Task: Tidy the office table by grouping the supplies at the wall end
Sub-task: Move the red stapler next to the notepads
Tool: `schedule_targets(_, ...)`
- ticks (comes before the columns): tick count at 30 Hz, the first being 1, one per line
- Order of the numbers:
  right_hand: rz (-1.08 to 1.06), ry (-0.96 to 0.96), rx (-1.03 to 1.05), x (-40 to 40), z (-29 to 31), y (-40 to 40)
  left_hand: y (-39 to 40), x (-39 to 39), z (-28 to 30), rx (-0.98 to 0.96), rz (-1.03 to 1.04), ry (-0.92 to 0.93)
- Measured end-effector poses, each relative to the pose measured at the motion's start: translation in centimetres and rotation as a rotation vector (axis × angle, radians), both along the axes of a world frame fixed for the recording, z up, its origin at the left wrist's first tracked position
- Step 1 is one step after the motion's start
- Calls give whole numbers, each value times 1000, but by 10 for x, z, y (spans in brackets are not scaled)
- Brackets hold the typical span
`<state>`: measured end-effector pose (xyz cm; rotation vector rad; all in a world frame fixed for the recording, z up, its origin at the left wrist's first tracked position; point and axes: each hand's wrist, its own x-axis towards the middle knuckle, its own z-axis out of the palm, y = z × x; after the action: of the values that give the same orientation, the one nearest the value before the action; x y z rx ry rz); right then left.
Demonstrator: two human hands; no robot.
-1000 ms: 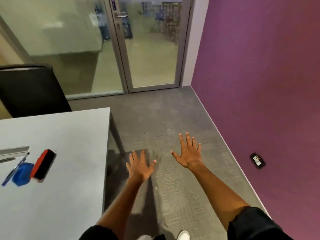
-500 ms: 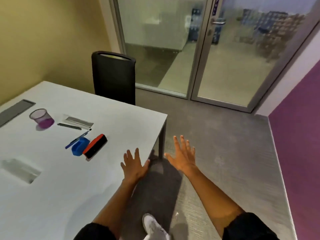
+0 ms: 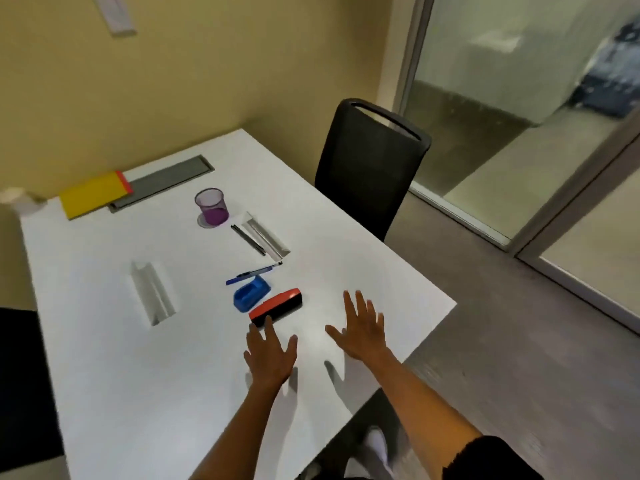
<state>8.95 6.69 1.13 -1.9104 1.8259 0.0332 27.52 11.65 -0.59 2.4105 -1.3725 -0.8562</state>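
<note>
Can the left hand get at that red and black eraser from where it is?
Probably yes. The left hand is open over the table, its fingers already at the near end of the red and black eraser, with nothing between them.

A black office chair (image 3: 370,164) stands at the desk's (image 3: 138,358) two o'clock side, its back close to the desk edge. Behind it, at one to three o'clock, runs a frosted glass partition (image 3: 519,81) in grey metal frames. A yellow wall (image 3: 207,64) fills twelve o'clock, with a white plate (image 3: 116,13) mounted high at eleven o'clock. Grey carpet (image 3: 519,358) covers the floor at four o'clock.
</note>
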Motion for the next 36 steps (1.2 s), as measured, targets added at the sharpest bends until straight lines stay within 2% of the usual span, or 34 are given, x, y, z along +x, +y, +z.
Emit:
schedule_targets(9, 323, -118, 243, 50, -36, -99, -54, 26, -16, 64, 417, 177)
schedule_targets(17, 439, -230, 378, 74, -58, -149, -90, 11, -19, 33, 636, 358)
schedule_targets(27, 511, -307, 278, 64, -53, -150, -88, -16, -13, -38, 909, 397)
schedule_targets(31, 517, -361, 241, 49, -42, -146, -75, -33, -9, -77, 945, 402)
schedule_targets(36, 540, -449, 195, 19, -31, -134, -50, -60, -2, -147, 894, 350)
